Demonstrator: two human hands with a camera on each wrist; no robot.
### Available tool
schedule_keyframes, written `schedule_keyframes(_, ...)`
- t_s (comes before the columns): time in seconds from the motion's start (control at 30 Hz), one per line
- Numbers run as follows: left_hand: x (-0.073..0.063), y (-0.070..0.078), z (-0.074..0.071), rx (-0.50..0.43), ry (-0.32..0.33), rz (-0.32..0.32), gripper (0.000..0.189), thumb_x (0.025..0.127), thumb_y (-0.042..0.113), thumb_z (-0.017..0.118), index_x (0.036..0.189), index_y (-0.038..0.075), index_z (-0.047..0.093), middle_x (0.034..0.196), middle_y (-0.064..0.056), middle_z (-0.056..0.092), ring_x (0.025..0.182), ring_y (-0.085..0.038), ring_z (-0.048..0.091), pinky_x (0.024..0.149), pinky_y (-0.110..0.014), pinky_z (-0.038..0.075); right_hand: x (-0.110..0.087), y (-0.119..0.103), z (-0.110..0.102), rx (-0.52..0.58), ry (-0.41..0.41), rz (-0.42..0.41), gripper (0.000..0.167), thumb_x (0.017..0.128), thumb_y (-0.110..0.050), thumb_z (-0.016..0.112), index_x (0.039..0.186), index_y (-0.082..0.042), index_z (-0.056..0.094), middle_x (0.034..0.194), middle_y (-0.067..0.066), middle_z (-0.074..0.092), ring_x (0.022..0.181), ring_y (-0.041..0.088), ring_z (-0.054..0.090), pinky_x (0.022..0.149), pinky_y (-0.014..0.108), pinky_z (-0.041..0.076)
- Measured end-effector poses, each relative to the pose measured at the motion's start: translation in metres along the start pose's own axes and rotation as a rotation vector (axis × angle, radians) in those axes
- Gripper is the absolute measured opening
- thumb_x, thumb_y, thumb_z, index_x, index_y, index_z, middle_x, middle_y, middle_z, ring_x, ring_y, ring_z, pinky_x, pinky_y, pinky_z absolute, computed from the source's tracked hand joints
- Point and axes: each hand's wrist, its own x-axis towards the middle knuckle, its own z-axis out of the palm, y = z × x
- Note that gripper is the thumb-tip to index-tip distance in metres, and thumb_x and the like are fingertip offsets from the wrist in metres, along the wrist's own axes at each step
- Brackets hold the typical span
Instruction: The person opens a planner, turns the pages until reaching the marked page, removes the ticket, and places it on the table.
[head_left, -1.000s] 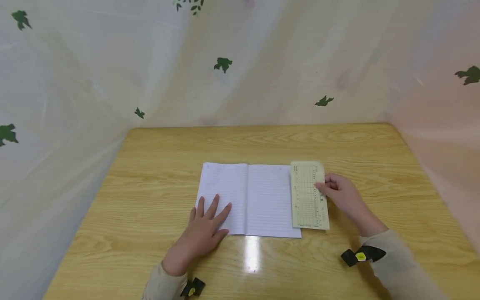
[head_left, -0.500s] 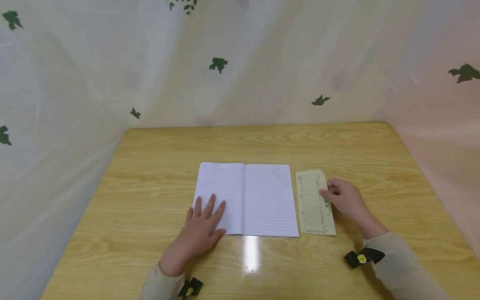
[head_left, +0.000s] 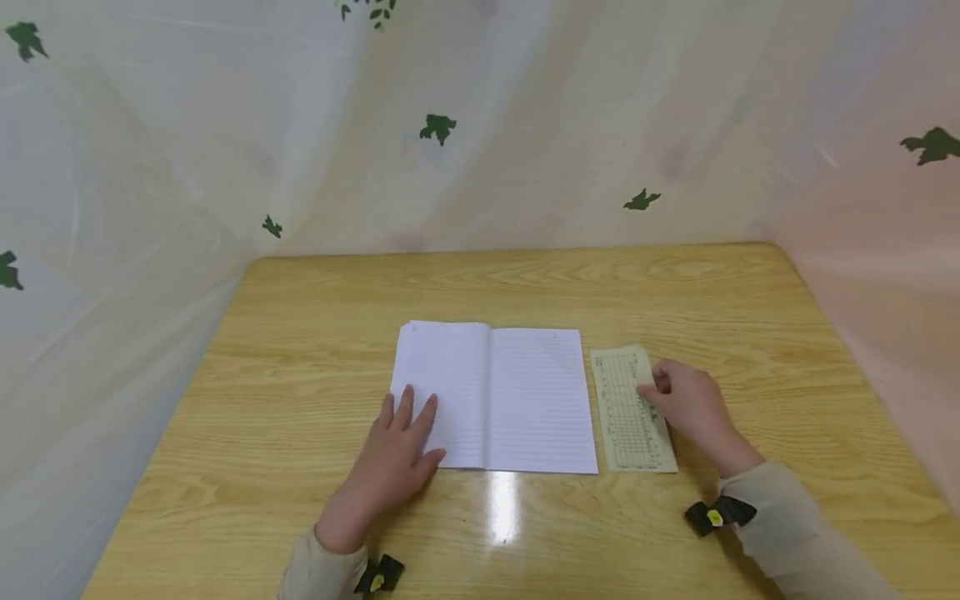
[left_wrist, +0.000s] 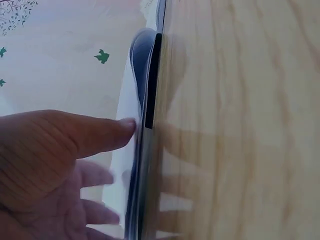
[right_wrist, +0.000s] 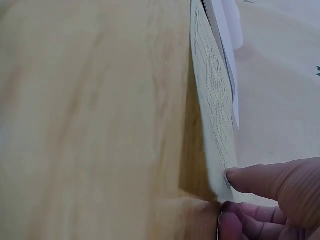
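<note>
An open notebook (head_left: 536, 400) with white lined pages lies on the table. My left hand (head_left: 393, 458) rests on the lower left part of its left page, fingers spread and straight. In the left wrist view the thumb touches the page edges, and the pages bulge up near the spine (left_wrist: 145, 47). Right of the notebook, my right hand (head_left: 693, 408) pinches the right edge of a pale yellow printed form (head_left: 630, 417) between thumb and curled fingers. The right wrist view shows that form (right_wrist: 215, 100) tilted, its pinched edge raised over the wood.
The wooden table (head_left: 315, 333) reaches back to a pale curtain (head_left: 525, 125) printed with green birds and leaves. Black straps with a small yellow mark (head_left: 714, 517) sit at both wrists. A light reflection shines below the notebook.
The yellow form has moved right and toward me, off the notebook's right page and onto the table side. My left hand's fingers have shifted slightly left on the page.
</note>
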Motion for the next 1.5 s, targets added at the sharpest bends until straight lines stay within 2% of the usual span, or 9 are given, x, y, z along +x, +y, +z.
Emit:
schedule_keyframes(0.27,0.011,-0.01,-0.01,-0.424,0.18,-0.157,0.085,0.094,0.023,0.064,0.151,-0.011,0.01,0.155,-0.035,0.01,0.143,-0.046,0.014,0.114,-0.056,0.017,-0.001,0.001,-0.001,-0.082,0.029,0.012,0.043,0.089,-0.024,0.072,0.107,0.008,0.05,0.064,0.007,0.051,0.052,0.018,0.044,0.046,0.031,0.033)
schedule_keyframes(0.5,0.019,-0.013,-0.027,-0.869,0.354,-0.326,0.074,0.098,0.016,0.059,0.155,0.003,0.014,0.158,-0.017,0.022,0.127,-0.036,0.046,0.101,-0.049,0.041,-0.002,0.003,-0.001,-0.091,0.016,0.006,0.045,0.092,-0.026,0.066,0.112,0.01,0.048,0.062,0.005,0.047,0.052,0.018,0.043,0.046,0.031,0.032)
schedule_keyframes(0.57,0.017,-0.006,-0.035,-0.92,0.394,-0.289,0.072,0.099,0.017,0.057,0.156,0.007,0.014,0.159,-0.013,0.024,0.125,-0.032,0.048,0.098,-0.042,0.042,-0.002,0.003,-0.002,-0.086,0.016,0.004,0.045,0.093,-0.025,0.064,0.115,0.011,0.047,0.062,0.005,0.047,0.052,0.019,0.042,0.046,0.031,0.032)
schedule_keyframes(0.7,0.011,0.021,-0.047,-0.967,0.43,-0.044,0.069,0.101,0.011,0.052,0.157,0.009,0.011,0.158,-0.012,0.025,0.126,-0.033,0.046,0.094,-0.028,0.043,-0.003,0.003,-0.004,-0.073,0.013,0.013,0.047,0.096,-0.024,0.06,0.121,0.013,0.046,0.063,0.005,0.048,0.053,0.019,0.043,0.046,0.031,0.033)
schedule_keyframes(0.9,0.014,0.059,-0.037,-0.776,0.447,0.454,0.075,0.104,0.037,0.042,0.154,-0.002,0.003,0.158,-0.018,0.022,0.135,-0.039,0.037,0.1,-0.041,0.044,-0.003,0.002,-0.008,-0.053,-0.002,0.037,0.05,0.096,-0.025,0.058,0.127,0.012,0.044,0.068,0.007,0.053,0.056,0.02,0.047,0.05,0.031,0.035)
schedule_keyframes(1.0,0.02,0.073,-0.024,-0.558,0.384,0.572,0.086,0.101,0.056,0.031,0.153,-0.005,-0.001,0.159,-0.021,0.016,0.143,-0.037,0.027,0.107,-0.051,0.036,-0.002,0.002,-0.008,-0.042,-0.005,0.036,0.05,0.097,-0.025,0.058,0.128,0.012,0.044,0.069,0.007,0.054,0.057,0.02,0.047,0.05,0.031,0.035)
schedule_keyframes(1.1,0.024,0.081,-0.01,-0.316,0.253,0.589,0.089,0.099,0.062,0.025,0.153,-0.005,0.0,0.16,-0.021,0.012,0.146,-0.033,0.018,0.113,-0.051,0.026,-0.001,0.003,-0.007,-0.034,-0.005,0.032,0.051,0.097,-0.025,0.057,0.129,0.011,0.043,0.07,0.008,0.056,0.057,0.02,0.048,0.05,0.031,0.036)
schedule_keyframes(1.3,0.026,0.083,0.012,0.055,-0.087,0.49,0.076,0.098,0.063,0.033,0.156,0.013,0.025,0.16,-0.016,0.018,0.145,-0.039,0.019,0.114,-0.053,0.023,-0.001,0.004,-0.004,-0.022,0.006,0.022,0.048,0.097,-0.023,0.058,0.129,0.01,0.045,0.075,0.01,0.06,0.061,0.021,0.051,0.052,0.031,0.039)
schedule_keyframes(1.5,0.028,0.083,0.023,0.159,-0.161,0.428,0.065,0.097,0.055,0.045,0.15,0.018,0.04,0.158,-0.015,0.025,0.143,-0.042,0.021,0.113,-0.053,0.025,-0.001,0.003,-0.004,-0.022,0.015,0.011,0.047,0.096,-0.023,0.06,0.127,0.01,0.046,0.074,0.01,0.06,0.061,0.021,0.05,0.053,0.032,0.039)
